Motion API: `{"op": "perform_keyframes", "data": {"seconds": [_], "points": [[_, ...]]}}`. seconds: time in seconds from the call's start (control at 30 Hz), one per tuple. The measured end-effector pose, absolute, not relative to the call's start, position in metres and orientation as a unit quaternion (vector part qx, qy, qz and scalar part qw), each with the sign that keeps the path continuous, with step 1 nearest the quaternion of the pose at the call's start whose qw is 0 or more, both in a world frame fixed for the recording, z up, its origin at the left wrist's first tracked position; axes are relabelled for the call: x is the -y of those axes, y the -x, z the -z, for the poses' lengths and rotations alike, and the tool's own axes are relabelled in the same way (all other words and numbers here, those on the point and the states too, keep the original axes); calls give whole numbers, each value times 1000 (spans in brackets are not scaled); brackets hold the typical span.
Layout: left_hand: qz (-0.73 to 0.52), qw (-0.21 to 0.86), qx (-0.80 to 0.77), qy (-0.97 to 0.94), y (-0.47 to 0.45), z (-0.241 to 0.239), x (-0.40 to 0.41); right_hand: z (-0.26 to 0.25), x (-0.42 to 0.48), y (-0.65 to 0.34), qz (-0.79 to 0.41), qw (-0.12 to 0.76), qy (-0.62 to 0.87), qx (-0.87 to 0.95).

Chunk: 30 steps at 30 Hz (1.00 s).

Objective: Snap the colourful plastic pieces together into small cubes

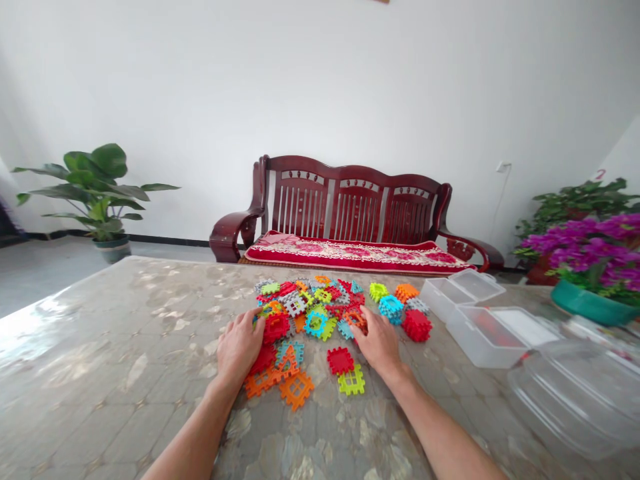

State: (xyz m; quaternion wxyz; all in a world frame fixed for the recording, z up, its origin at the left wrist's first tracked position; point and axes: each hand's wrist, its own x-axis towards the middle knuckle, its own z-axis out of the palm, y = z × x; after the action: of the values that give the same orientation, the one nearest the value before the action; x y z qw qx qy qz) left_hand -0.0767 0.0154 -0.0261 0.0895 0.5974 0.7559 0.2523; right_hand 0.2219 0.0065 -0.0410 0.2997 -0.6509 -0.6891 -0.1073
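Cannot tell grip of left hand (241, 341) or right hand (379, 340) on toothed pieces (316, 323); avoid sweeping rightward and toppling cyan stack (391, 309).

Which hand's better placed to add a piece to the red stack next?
Probably the right hand: it's at the right side of the pile of pieces, nearer the red stack. The left hand is at the pile's opposite side.

The pile of plastic pieces (327, 328) mixes red, orange, lime green, blue and grey. Under the pile, the table (150, 360) is grey-beige with pale, petal-like patches. Behind the pile, the bench (358, 193) is dark red-brown, its seat cover (350, 252) red with whitish pattern.
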Motion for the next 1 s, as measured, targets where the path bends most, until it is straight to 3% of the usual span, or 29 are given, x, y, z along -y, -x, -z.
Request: {"op": "perform_keyframes", "data": {"seconds": [0.27,0.73,0.87,1.0], "points": [[-253,82,-756,-598,77,25,-15,42,-8,-222,47,354,640,680],[-252,88,-755,-599,77,25,-14,22,-5,-236,64,448,594,665],[-256,80,-753,-601,78,27,-15,1,-16,-271,69,476,628,612],[-256,78,-753,-601,79,28,-16,-19,-40,-320,40,449,705,547]]}}
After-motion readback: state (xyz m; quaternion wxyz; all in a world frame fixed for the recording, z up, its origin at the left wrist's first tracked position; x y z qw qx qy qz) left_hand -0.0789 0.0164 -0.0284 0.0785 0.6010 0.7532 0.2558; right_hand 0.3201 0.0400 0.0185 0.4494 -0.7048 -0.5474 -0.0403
